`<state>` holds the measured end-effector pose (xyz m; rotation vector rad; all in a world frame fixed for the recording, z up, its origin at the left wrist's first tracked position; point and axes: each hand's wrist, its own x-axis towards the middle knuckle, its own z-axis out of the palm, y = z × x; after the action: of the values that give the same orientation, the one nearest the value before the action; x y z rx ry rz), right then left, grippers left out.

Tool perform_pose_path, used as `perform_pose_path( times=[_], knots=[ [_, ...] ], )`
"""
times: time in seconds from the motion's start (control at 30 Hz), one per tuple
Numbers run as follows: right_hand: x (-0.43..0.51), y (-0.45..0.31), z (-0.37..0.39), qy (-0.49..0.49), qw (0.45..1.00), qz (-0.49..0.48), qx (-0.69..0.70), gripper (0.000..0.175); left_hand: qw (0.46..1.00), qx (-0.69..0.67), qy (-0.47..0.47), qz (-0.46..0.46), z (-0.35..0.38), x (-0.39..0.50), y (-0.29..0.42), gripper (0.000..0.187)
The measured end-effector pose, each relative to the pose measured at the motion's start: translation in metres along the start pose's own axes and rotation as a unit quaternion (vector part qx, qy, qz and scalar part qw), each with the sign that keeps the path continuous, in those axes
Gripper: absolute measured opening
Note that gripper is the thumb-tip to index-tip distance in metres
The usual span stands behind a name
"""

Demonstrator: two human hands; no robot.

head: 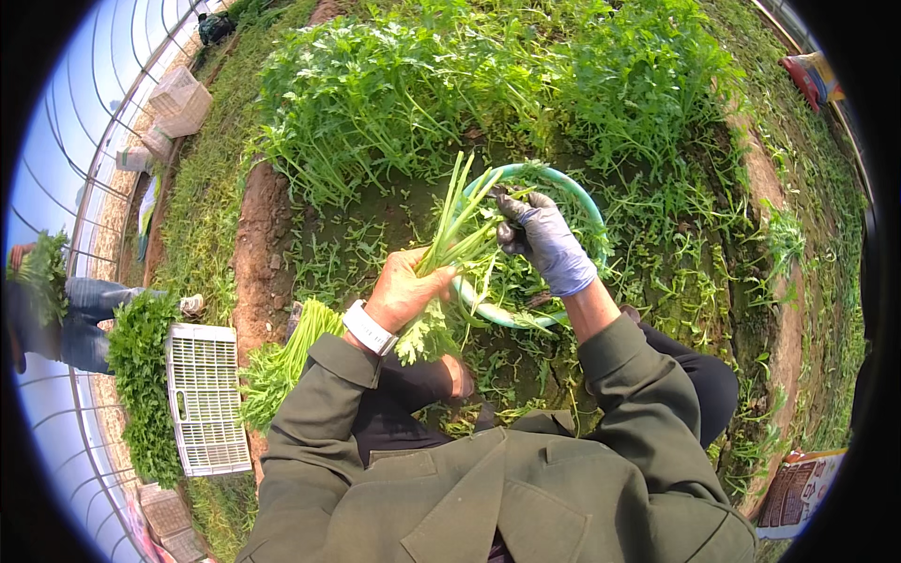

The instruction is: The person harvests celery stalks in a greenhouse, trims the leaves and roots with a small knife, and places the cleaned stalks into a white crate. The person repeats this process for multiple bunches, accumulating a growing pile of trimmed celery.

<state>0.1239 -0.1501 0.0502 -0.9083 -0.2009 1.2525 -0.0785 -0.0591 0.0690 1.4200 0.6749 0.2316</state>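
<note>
My left hand (408,290), bare and with a white band at the wrist, grips a small bunch of leafy greens (457,236). Its pale cut stems point up and away, and its leaves hang below the fist. My right hand (545,236), in a soiled thin purple-grey glove, is beside the stems with curled fingers. A green sprig (521,191) shows at its fingertips; what else may be inside the fist is hidden. Beneath both hands a teal ring (588,200) lies around loose leaves on the ground. A pile of cut greens (310,345) lies left of my left forearm.
Standing leafy greens (422,84) fill the bed ahead. At left, a white plastic crate (209,401) stands beside heaped greens (146,387), near another person (88,317) holding greens. More crates (179,105) stand farther off. Printed sacks (802,492) lie along the right side.
</note>
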Motion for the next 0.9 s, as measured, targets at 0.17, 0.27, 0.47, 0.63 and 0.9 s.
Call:
perform_pose_path(
  times=[0.17, 0.27, 0.47, 0.63, 0.9],
  knots=[
    [0.0, 0.019, 0.004, -0.115, 0.989, 0.071, -0.057, 0.015, 0.999, 0.016, -0.021, -0.028, 0.006, -0.001, 0.006, 0.027],
    [-0.006, 0.018, 0.012, -0.081, 0.99, 0.032, -0.113, 0.015, 0.999, 0.005, -0.02, -0.025, 0.006, -0.002, 0.006, 0.025],
    [-0.004, 0.024, 0.008, -0.08, 0.997, -0.012, 0.012, 0.008, 1.0, -0.007, -0.013, -0.008, 0.015, -0.003, 0.015, 0.028],
    [0.013, -0.002, -0.018, -0.039, 0.976, -0.048, 0.208, 0.011, 0.998, 0.008, -0.052, -0.018, 0.01, -0.008, 0.017, 0.031],
    [0.032, -0.012, -0.1, 0.01, 0.912, 0.013, -0.409, 0.05, 0.999, 0.041, 0.022, 0.011, -0.007, -0.006, 0.026, 0.021]
  ],
)
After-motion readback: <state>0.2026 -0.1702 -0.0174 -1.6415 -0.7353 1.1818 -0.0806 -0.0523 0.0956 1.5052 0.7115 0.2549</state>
